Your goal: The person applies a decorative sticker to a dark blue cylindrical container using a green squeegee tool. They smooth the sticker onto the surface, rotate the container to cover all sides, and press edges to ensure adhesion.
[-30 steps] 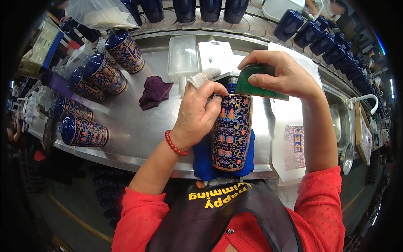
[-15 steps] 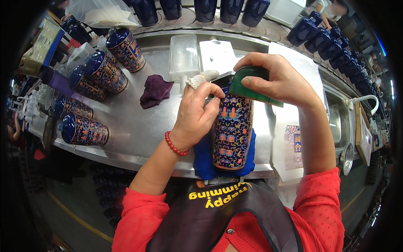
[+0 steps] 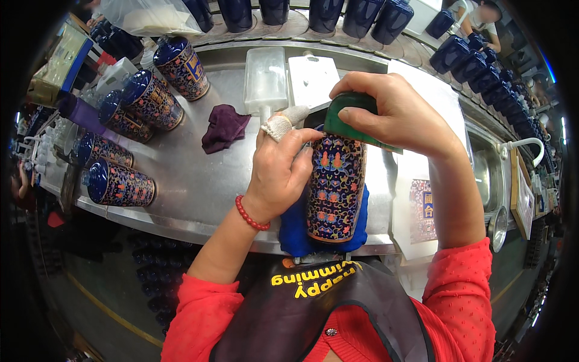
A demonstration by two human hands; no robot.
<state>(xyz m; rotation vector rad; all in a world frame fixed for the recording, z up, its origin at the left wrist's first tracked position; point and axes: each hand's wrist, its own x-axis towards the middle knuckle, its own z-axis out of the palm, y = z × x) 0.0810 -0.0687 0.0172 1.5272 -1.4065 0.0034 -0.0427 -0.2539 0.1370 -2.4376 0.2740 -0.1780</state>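
A dark blue bottle (image 3: 335, 193) with a colourful floral pattern lies on its side on a blue cloth (image 3: 294, 226), close in front of me. My right hand (image 3: 392, 114) is closed round a green, rounded scraper (image 3: 351, 113), its straight edge on the bottle's far end. At the bottle's upper left edge, my left hand (image 3: 280, 166) is curled, with the index fingertip pressing close to the scraper. A white knitted finger cover (image 3: 280, 125) wraps one of its fingers. What the remaining left fingers touch is hidden.
Several patterned bottles (image 3: 151, 99) stand on the left of the metal table (image 3: 199, 181). A purple cloth (image 3: 224, 128), a clear container (image 3: 264, 78) and a white flat container (image 3: 313, 75) lie beyond my hands. Printed sheets (image 3: 416, 211) lie right, beside a sink (image 3: 482, 163). Blue bottles (image 3: 325, 12) line a conveyor.
The scraper and my right hand have shifted slightly left. My left hand has dropped a little toward me, its index finger straighter. Blue bottles on the far conveyor have moved right.
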